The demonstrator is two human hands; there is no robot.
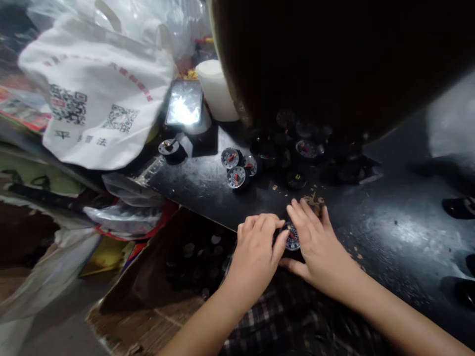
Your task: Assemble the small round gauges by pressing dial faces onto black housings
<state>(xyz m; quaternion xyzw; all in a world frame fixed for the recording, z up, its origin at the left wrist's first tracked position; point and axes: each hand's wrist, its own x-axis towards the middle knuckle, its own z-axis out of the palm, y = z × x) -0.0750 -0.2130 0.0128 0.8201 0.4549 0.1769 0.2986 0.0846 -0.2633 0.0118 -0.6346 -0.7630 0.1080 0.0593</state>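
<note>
A small round gauge (292,237) with a dark face and red needle sits at the near edge of the black worktop (389,222). Both my hands are on it: my left hand (256,249) grips its left side with curled fingers, and my right hand (315,242) holds its right side with the thumb underneath. Three similar gauges (237,168) lie face up farther back on the worktop. More gauges (306,148) lie in shadow behind them.
A white cloth bag with QR codes (96,94) lies at the left. A lit phone (184,104) and a white cup (217,89) stand behind. A cardboard box (178,267) of dark parts sits below the worktop edge. A large dark shape (334,59) overhangs the back.
</note>
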